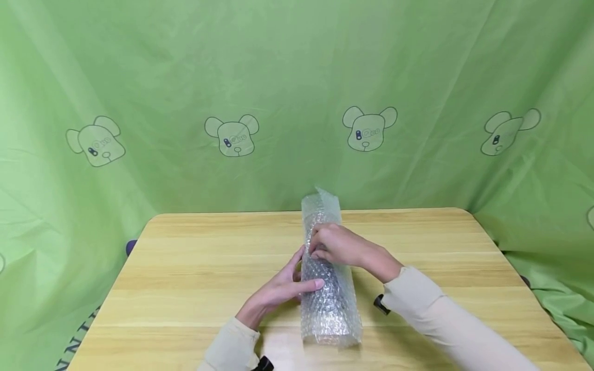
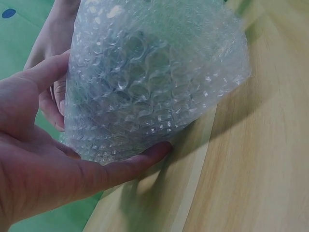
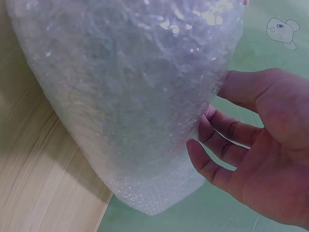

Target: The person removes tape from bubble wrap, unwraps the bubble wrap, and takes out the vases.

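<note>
A long roll of bubble wrap (image 1: 328, 314) lies on the table, pointing away from me, with a darker patch showing through its middle. What is inside cannot be made out. My left hand (image 1: 280, 286) holds the roll from its left side, thumb over the top. In the left wrist view, a finger of the left hand (image 2: 91, 176) reaches along the roll's underside. Farther up, my right hand (image 1: 341, 245) bends over the top, its fingertips pinching the wrap. The right wrist view has the fingertips of the right hand (image 3: 275, 140) against the bubble wrap (image 3: 130, 96).
The wooden table (image 1: 195, 268) has rounded far corners. Behind it and at both sides hangs a green curtain (image 1: 297, 67) printed with bear heads. A loose corner of wrap sticks up at the roll's far end, near the table's back edge.
</note>
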A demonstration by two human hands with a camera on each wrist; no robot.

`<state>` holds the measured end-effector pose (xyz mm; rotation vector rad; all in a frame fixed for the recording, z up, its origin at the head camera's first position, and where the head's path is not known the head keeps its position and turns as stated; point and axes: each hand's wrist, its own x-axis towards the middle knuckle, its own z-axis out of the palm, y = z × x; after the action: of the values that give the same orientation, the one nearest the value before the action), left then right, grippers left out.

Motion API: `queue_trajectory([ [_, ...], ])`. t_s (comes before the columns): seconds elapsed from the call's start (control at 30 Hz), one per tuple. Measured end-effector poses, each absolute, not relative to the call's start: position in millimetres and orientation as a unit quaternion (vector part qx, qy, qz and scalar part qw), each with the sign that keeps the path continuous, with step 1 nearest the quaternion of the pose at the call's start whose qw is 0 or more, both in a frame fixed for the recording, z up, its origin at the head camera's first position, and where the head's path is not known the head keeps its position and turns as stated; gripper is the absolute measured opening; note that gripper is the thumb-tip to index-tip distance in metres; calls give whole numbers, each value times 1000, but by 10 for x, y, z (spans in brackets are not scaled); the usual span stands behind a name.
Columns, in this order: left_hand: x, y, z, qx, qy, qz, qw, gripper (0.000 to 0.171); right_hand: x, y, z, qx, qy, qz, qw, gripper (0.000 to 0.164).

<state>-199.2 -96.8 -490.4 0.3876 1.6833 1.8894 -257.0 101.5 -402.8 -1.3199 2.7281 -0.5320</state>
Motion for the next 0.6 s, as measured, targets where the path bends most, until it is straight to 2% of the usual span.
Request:
queue_trajectory([
  [0.4, -2004, -965, -4887, 154, 621, 713, 287, 105, -2559, 1009, -4013, -399, 894, -199, 49, 5],
  [0.6, -1990, -959, -4896, 158, 626, 709, 284, 105, -2544, 1026, -4055, -385, 893, -228, 49, 11],
])
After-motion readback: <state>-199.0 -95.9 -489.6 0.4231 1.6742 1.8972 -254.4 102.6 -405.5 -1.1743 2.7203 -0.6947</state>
